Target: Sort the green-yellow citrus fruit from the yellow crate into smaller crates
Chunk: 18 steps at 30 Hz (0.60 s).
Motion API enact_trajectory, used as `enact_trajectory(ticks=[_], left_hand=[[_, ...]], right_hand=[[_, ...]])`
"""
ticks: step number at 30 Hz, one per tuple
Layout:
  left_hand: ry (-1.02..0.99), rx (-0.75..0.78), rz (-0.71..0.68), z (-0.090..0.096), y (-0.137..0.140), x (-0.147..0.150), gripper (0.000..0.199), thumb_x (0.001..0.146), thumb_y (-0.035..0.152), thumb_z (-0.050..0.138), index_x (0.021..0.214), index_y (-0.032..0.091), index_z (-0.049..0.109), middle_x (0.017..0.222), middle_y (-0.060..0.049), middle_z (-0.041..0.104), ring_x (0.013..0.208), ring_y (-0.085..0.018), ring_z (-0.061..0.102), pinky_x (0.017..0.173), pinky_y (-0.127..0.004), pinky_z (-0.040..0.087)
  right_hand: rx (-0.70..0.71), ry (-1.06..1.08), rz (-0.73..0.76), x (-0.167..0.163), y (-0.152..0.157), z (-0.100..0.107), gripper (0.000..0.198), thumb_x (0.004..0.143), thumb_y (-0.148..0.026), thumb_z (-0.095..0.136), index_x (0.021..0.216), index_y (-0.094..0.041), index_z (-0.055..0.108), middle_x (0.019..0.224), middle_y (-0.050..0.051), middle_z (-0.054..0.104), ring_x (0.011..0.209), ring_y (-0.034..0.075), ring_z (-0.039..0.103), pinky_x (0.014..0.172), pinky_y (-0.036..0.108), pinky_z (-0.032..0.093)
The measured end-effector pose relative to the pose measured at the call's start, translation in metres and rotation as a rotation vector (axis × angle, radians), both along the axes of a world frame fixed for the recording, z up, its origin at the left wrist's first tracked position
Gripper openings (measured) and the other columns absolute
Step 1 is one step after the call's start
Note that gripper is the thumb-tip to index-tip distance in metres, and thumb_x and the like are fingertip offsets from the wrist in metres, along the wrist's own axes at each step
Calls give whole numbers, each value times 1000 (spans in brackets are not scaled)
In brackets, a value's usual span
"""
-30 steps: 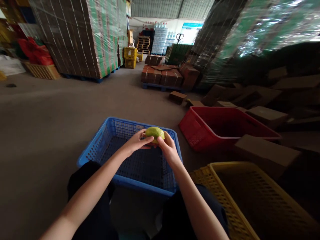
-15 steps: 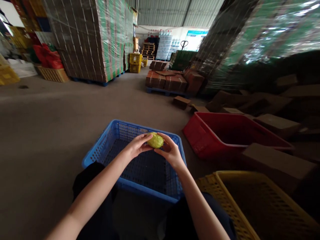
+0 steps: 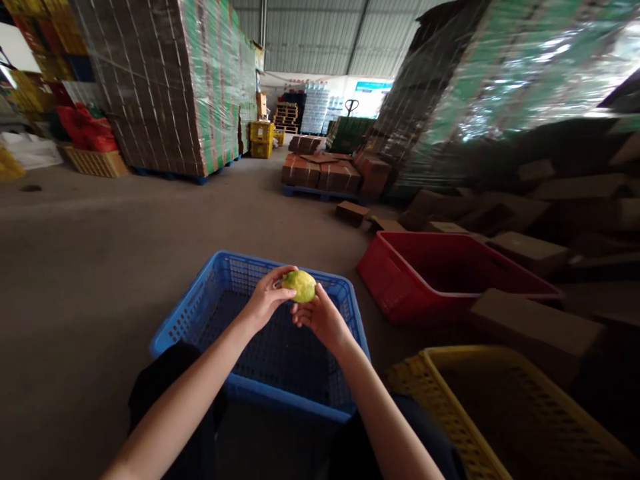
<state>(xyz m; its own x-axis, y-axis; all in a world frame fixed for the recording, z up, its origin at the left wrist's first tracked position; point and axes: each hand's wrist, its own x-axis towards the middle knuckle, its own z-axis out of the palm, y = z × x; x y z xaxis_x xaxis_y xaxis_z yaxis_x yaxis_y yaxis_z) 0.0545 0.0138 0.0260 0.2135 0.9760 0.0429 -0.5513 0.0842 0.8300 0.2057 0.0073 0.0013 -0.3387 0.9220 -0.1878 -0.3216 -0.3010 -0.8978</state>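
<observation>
Above the blue crate, short of its far edge, our left hand pinches a yellow-green fruit; our half-open right hand touches it.

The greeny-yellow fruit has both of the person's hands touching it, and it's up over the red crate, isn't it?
Almost, but the crate is wrong: in the head view, the greeny-yellow fruit is up over the blue crate, and the red crate is off to the right. The left hand and right hand do both touch the fruit.
</observation>
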Motion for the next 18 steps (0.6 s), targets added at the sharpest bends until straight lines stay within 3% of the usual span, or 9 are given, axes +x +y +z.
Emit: enact_trajectory(ticks=[4, 7, 13, 18], left_hand=[[-11, 43, -55, 0, 3, 0, 36, 59, 16, 71, 95, 17, 72, 109, -7, 69, 109, -23, 59, 94, -32, 44], [-20, -49, -23, 1, 7, -1, 28, 69, 25, 65, 95, 17, 72, 110, -7, 69, 111, -21, 57, 93, -30, 43], [42, -541, 4, -11, 15, 0, 13, 81, 28, 54, 78, 17, 60, 79, -4, 63, 70, -14, 60, 65, -27, 50], [-8, -642, -82, -18, 13, 5, 21, 83, 37, 59, 75, 17, 56, 65, 0, 54, 59, -12, 55, 59, -24, 50]], right_hand=[[22, 1, -76, -4, -5, 3, 51, 67, -64, 68, 85, -16, 67, 73, 8, 71, 57, 18, 65, 59, 31, 54], [74, -30, -162, -4, -8, 4, 51, 59, -51, 80, 95, -18, 64, 83, 6, 71, 63, 17, 66, 66, 32, 56], [320, -233, -368, -2, -3, -7, 64, 48, -31, 86, 101, -26, 51, 92, -1, 67, 79, 19, 67, 74, 32, 54], [527, -353, -384, -5, -2, -14, 60, 53, -27, 82, 103, -27, 49, 102, 2, 62, 87, 19, 64, 75, 31, 53]])
